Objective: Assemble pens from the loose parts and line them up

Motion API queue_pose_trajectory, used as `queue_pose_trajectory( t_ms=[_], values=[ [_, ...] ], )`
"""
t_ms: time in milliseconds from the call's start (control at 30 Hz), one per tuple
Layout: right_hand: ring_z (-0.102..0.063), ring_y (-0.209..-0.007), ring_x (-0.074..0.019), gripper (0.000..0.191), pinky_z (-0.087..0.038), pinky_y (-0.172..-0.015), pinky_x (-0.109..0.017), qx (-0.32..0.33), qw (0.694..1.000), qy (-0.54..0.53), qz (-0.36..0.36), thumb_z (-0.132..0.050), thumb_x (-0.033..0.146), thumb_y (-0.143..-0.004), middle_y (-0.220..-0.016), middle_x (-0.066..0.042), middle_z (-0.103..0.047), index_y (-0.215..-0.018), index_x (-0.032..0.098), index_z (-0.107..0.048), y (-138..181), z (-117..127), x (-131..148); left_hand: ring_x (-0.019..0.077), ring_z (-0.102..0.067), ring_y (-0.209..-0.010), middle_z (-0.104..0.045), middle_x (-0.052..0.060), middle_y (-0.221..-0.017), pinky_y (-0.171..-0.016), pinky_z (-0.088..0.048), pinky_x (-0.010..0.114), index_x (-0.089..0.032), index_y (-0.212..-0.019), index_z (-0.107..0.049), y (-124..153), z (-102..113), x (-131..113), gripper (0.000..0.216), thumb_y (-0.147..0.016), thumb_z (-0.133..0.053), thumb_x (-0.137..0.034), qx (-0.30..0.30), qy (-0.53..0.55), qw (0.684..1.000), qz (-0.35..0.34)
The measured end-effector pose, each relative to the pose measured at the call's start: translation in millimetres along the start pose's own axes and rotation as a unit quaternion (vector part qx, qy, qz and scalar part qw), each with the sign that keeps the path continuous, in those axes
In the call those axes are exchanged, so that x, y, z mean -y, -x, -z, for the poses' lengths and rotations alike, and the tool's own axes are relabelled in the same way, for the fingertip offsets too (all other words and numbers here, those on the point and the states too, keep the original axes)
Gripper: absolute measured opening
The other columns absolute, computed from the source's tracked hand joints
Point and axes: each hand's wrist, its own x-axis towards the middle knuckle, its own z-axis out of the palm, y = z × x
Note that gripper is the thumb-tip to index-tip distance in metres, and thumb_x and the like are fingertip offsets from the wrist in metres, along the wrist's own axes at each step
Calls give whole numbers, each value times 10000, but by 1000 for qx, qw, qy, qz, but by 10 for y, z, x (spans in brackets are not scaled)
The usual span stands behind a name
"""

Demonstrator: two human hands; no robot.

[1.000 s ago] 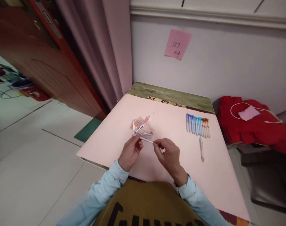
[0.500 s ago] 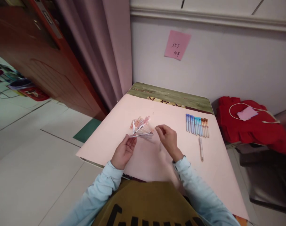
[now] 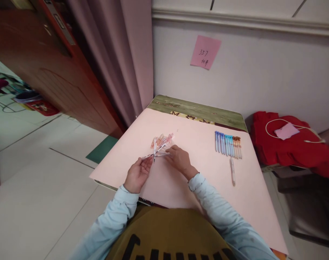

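Note:
A loose pile of pink and orange pens (image 3: 162, 142) lies on the pale pink sheet (image 3: 197, 169) covering the small table. My left hand (image 3: 137, 174) is palm up with its fingers around a thin white pen (image 3: 155, 156) that points right. My right hand (image 3: 180, 160) rests on the pile's near edge, fingers curled over the pens and touching the white pen's far end. A neat row of blue and orange pens (image 3: 228, 144) lies at the right of the sheet. One pale pen (image 3: 232, 171) lies alone below that row.
The table's green wooden top (image 3: 197, 108) shows beyond the sheet, against a white wall with a pink note (image 3: 205, 52). A red cloth with a white cable (image 3: 291, 144) lies to the right. A curtain and a wooden door stand at the left, over tiled floor.
My right hand let go of the white pen's end, swung up and left, and came down on the pen pile. My left hand dropped a little and turned palm up, still with the white pen.

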Motion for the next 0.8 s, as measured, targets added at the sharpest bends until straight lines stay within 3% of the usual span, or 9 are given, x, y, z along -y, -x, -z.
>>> queue_pose_trajectory(
  t_ms=[333,533,800],
  values=[
    [-627,-967,-183,229,-415,-722,-253,18,999,36,14,-571,335,-937,-1141,-47,-648,-1142,258,-639,205,-15,-70,150,-694,-595,-692,90,-664,-579,-603,230,-69,-998,-629,-69,53,-38,260,-983,-376,-123,4,12,1000,-2],
    [-636,-938,-184,298,-411,-723,-266,17,998,65,0,-435,387,-1004,-1043,-60,-677,-1006,235,-691,-39,-55,94,149,-693,-593,-696,97,-662,-591,-606,229,-67,-975,-628,-60,21,-53,252,-985,-383,-127,12,7,1000,-11],
    [-654,-902,-211,245,-433,-708,-286,48,993,104,-25,-501,309,-951,-1014,-116,-686,-969,179,-707,-324,-267,290,164,-712,-630,-709,107,-680,-634,-615,246,-74,-918,-638,-16,50,-42,223,-969,-426,-118,33,-21,999,-25]
  ],
)
